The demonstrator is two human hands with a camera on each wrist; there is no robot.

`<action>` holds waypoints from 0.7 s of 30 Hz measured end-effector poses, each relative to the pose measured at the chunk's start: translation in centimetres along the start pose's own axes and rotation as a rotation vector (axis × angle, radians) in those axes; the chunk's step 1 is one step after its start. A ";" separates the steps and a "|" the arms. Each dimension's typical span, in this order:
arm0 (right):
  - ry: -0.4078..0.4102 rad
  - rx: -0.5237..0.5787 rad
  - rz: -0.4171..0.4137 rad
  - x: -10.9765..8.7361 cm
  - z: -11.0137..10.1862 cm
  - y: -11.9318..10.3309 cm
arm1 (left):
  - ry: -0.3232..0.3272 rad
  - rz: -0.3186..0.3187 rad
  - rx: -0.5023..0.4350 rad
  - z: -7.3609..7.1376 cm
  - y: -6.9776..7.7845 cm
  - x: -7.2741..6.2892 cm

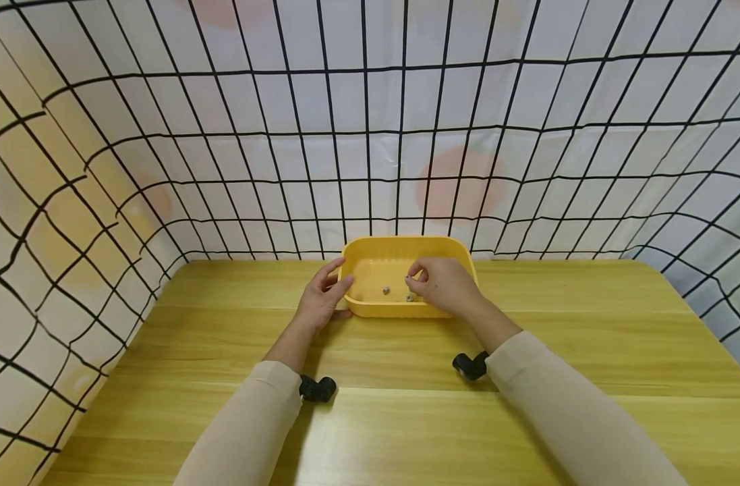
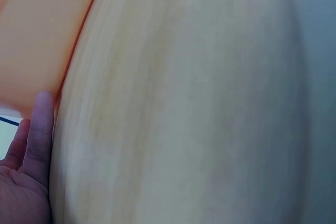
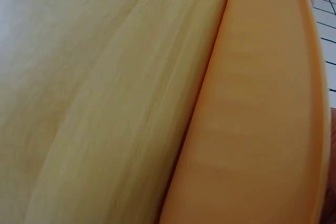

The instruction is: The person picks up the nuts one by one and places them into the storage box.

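Observation:
A yellow plastic tray (image 1: 400,310) stands on the table near its back edge. My left hand (image 1: 320,297) grips the tray's left end, thumb over the rim and fingers along the outside. In the left wrist view, fingers (image 2: 39,135) of that hand lie against the tray wall (image 2: 42,35). Over the right part of the tray, my right hand (image 1: 445,283) pinches a small metal nut (image 1: 408,277) between thumb and fingertip, mostly covered by them. Below it on the tray floor lie a silvery nut (image 1: 409,298) and, farther left, another nut (image 1: 386,290).
The wooden table (image 1: 394,418) stretches out around the tray. A black wire grid (image 1: 363,128) with a pale cloth behind it rises along the back and both sides. Black wrist cameras (image 1: 318,389) stick out from both sleeves.

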State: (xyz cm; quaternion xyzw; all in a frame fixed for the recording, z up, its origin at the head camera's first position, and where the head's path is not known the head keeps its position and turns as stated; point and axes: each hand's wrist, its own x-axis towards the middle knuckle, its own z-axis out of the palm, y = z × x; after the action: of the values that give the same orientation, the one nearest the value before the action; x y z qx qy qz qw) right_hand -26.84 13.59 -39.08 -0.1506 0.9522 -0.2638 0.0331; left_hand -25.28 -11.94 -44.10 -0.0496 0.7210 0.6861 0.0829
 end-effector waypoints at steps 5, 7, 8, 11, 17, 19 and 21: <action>-0.006 -0.031 0.004 0.6 0.4 -0.3 | -0.014 -0.018 0.008 0.1 1.3 -1.0; -0.012 -0.026 0.008 0.8 0.4 -0.4 | -0.016 -0.020 0.013 0.1 1.8 -1.4; -0.017 -0.022 0.008 0.9 0.4 -0.4 | -0.016 -0.020 0.014 0.1 1.9 -1.5; -0.028 -0.013 0.007 1.1 0.5 -0.3 | -0.015 -0.019 0.011 0.2 1.9 -1.4; -0.041 0.002 0.022 1.4 0.7 0.0 | -0.001 -0.007 -0.002 0.1 0.3 -0.2; -0.047 0.014 0.027 1.4 0.8 0.0 | 0.009 -0.001 0.000 0.1 -0.1 0.1; -0.049 0.026 0.033 1.3 0.7 0.0 | 0.015 0.006 0.005 0.1 -0.3 0.2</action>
State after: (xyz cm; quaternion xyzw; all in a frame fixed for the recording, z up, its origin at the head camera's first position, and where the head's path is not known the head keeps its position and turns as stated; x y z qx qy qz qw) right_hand -27.98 12.80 -39.69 -0.1409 0.9500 -0.2717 0.0626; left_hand -25.43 -11.85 -44.48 -0.0526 0.7233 0.6843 0.0757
